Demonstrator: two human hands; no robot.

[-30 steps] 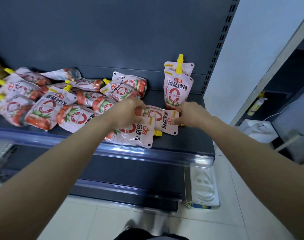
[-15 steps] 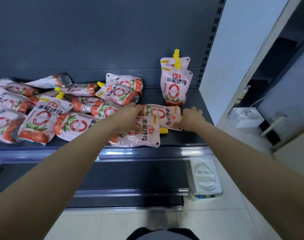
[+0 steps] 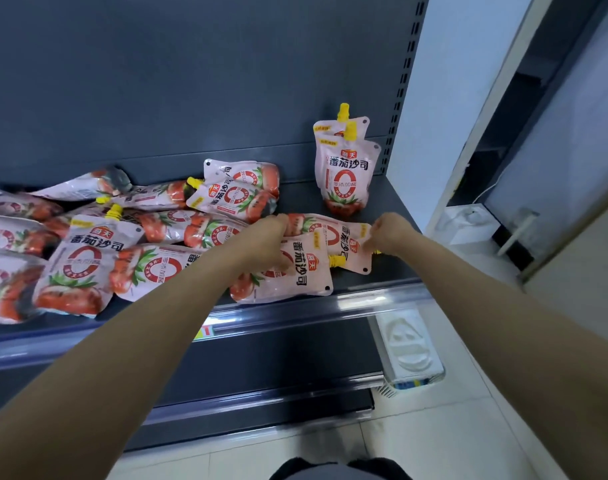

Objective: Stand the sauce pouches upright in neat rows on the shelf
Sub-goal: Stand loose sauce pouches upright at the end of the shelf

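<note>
Pink tomato-sauce pouches with yellow spouts lie scattered on the dark shelf (image 3: 392,271). Two pouches stand upright (image 3: 344,174) one behind the other at the back right. A flat pouch (image 3: 333,237) lies sideways between my hands, its spout toward the right. My left hand (image 3: 271,244) grips its bottom end and my right hand (image 3: 387,235) pinches its top edge by the spout. Another flat pouch (image 3: 295,271) lies just in front, partly under my left hand. Several more lie in a heap (image 3: 88,258) to the left.
The shelf's back panel (image 3: 191,81) is dark grey, with a slotted upright (image 3: 404,81) at its right end. A clear price rail (image 3: 364,299) runs along the front edge. A white plastic object (image 3: 408,348) sits on the floor at lower right, beside a white wall (image 3: 441,81).
My hands have closed tighter on the sideways pouch, the right one now pinching its top edge. The camera has shifted slightly, and the pouch still lies on the shelf.
</note>
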